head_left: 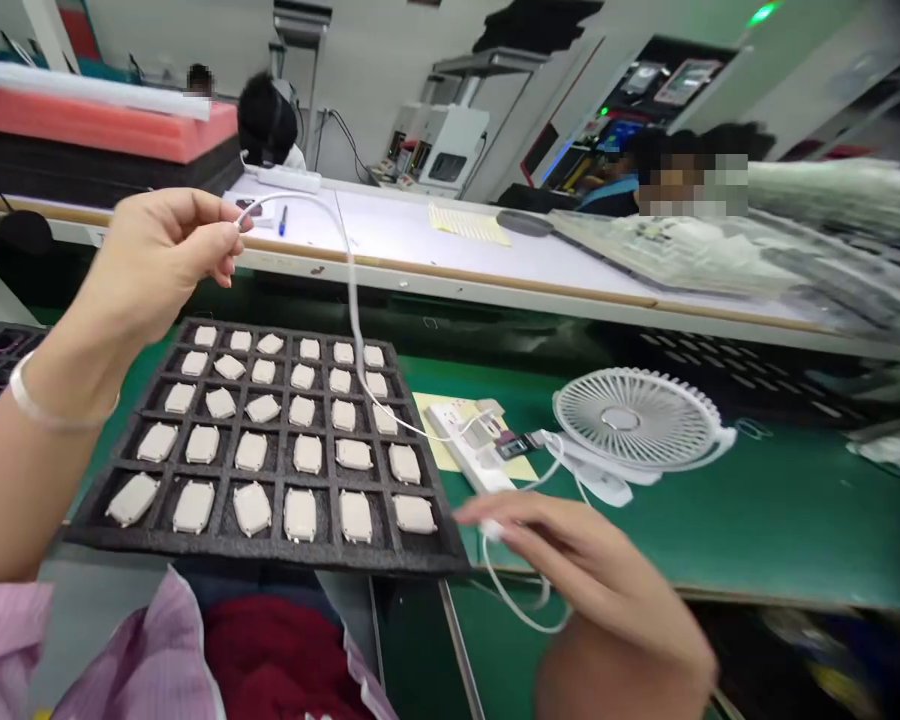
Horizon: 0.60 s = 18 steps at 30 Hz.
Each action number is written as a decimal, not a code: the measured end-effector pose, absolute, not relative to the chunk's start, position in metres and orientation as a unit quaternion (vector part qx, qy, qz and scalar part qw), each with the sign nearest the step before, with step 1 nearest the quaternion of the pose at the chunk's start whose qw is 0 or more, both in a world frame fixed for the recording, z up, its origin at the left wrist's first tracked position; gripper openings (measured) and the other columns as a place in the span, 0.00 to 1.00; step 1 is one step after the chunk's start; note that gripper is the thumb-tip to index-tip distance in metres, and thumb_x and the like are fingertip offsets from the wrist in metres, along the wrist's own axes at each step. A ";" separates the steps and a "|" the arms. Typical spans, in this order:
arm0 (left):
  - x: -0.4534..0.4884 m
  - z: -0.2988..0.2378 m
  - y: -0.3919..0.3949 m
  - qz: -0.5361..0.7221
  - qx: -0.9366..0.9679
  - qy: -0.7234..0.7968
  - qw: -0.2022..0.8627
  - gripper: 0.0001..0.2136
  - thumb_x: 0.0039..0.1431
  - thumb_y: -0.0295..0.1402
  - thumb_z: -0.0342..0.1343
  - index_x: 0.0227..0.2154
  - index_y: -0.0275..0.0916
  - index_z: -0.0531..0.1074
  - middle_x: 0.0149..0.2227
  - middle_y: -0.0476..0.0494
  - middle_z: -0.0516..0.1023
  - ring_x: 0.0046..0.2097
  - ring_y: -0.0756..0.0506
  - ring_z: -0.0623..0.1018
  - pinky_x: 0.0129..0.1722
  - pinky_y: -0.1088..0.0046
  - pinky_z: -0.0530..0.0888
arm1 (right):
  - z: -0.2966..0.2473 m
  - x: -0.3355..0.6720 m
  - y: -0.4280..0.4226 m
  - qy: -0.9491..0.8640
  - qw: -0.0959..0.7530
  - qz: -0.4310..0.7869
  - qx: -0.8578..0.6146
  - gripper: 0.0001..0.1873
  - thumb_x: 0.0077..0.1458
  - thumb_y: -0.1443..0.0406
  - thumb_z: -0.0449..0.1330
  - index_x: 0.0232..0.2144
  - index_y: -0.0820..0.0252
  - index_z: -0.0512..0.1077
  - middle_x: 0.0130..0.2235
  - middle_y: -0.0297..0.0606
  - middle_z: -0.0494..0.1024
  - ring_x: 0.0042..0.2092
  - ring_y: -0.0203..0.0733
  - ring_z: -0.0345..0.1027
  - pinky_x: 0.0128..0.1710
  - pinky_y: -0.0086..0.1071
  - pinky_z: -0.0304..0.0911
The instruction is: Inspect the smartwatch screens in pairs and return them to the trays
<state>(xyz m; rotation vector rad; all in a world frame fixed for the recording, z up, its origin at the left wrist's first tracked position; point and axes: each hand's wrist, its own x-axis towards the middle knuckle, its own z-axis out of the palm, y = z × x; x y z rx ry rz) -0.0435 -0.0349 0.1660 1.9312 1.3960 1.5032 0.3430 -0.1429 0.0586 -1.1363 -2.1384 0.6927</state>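
My left hand [161, 255] is raised above the far edge of a black foam tray [270, 545] and pinches the end of a thin white cable [352, 300]. The cable arcs down over the tray to a white power strip [469, 450] on the green mat. My right hand [570, 575] is low at the tray's near right corner, fingers stretched toward the tray, touching another white cable [521, 605] near a small white plug. The tray's cells each hold a small white rounded device [300, 513], several rows of them.
A small white desk fan [637, 415] lies face up on the green mat [757, 520] right of the power strip. A white bench [420, 240] runs behind, with other people seated beyond it. Pink and black foam sheets [97, 135] are stacked at far left.
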 end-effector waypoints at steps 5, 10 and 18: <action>-0.106 0.114 0.075 0.273 0.745 0.598 0.109 0.11 0.55 0.33 0.54 0.35 0.32 0.78 0.30 0.43 0.79 0.35 0.44 0.78 0.43 0.65 0.74 | 0.020 0.306 -0.022 -0.775 0.283 0.177 -0.537 0.12 0.61 0.57 0.51 0.34 0.55 0.72 0.29 0.39 0.81 0.30 0.48 0.76 0.31 0.39 0.70; -0.141 0.050 0.085 0.213 0.764 0.599 0.114 0.10 0.53 0.33 0.53 0.31 0.35 0.79 0.34 0.39 0.82 0.37 0.41 0.80 0.42 0.66 0.74 | -0.008 0.322 0.039 -0.721 0.311 0.204 -0.585 0.13 0.58 0.54 0.52 0.32 0.55 0.70 0.30 0.41 0.81 0.32 0.51 0.78 0.34 0.40 0.70; -0.154 0.021 0.082 0.166 0.792 0.573 0.132 0.12 0.58 0.37 0.50 0.32 0.39 0.77 0.40 0.39 0.81 0.42 0.41 0.79 0.46 0.65 0.73 | -0.004 0.331 0.090 -0.745 0.300 0.173 -0.570 0.17 0.57 0.51 0.56 0.35 0.55 0.76 0.39 0.45 0.83 0.41 0.54 0.77 0.38 0.43 0.69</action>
